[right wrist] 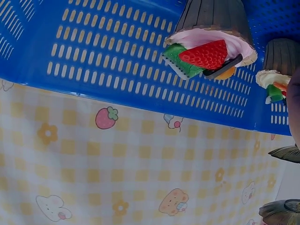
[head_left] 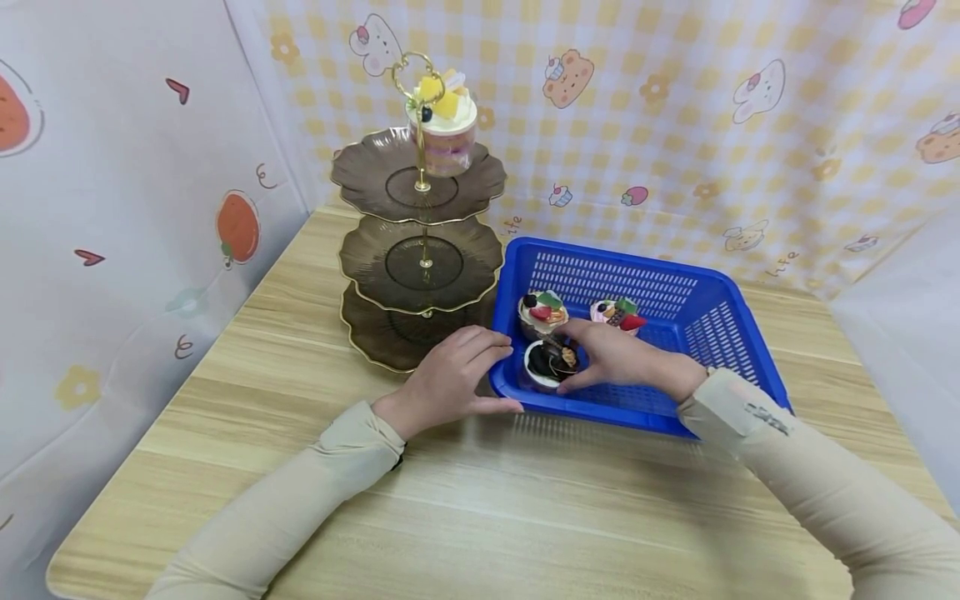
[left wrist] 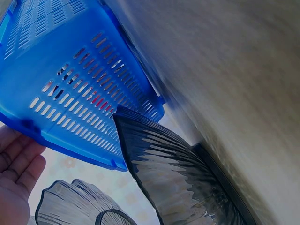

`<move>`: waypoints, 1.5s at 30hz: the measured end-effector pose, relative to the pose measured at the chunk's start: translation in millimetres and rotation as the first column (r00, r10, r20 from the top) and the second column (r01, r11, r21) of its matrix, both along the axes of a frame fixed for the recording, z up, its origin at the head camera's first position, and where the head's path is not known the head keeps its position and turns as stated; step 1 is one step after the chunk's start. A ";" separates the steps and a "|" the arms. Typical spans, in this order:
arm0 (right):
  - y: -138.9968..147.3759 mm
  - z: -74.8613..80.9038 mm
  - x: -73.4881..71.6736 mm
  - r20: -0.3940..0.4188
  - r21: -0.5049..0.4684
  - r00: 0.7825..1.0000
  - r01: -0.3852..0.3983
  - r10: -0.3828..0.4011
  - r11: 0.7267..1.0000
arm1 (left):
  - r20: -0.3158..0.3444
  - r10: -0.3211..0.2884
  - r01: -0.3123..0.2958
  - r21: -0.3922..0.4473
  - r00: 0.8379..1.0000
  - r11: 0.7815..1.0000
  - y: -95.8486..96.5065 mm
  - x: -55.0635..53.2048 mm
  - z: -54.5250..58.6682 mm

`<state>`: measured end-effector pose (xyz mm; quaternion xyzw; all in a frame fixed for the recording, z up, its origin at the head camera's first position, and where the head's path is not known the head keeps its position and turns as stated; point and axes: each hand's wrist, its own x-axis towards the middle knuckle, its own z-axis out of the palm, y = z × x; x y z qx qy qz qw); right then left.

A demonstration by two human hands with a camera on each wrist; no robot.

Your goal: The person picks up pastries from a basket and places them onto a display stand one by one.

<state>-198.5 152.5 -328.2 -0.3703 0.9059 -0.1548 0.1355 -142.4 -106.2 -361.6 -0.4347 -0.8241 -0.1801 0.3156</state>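
My right hand reaches into the blue plastic basket and grips a chocolate-topped dessert cup between thumb and fingers. Behind that cup stands a cupcake with a strawberry and green leaf. Another cupcake, with pink cream and a strawberry in a dark pleated case, sits farther right in the basket. At the basket's left front corner, my left hand has its fingers lightly bent at the rim and its thumb stretched along the front. The left wrist view shows its fingers beside the rim.
Left of the basket stands a three-tier stand with brown scalloped plates and a gold ring handle. A clear dessert cup with yellow fruit is on its top plate. A wooden table carries everything, with patterned curtains behind.
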 end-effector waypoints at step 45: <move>2.0 9.5 -1.0 -0.136 0.032 0.987 0.094 -0.089 0.995 | 0.021 -0.002 0.002 0.013 1.000 1.000 -0.2 0.0 -1.0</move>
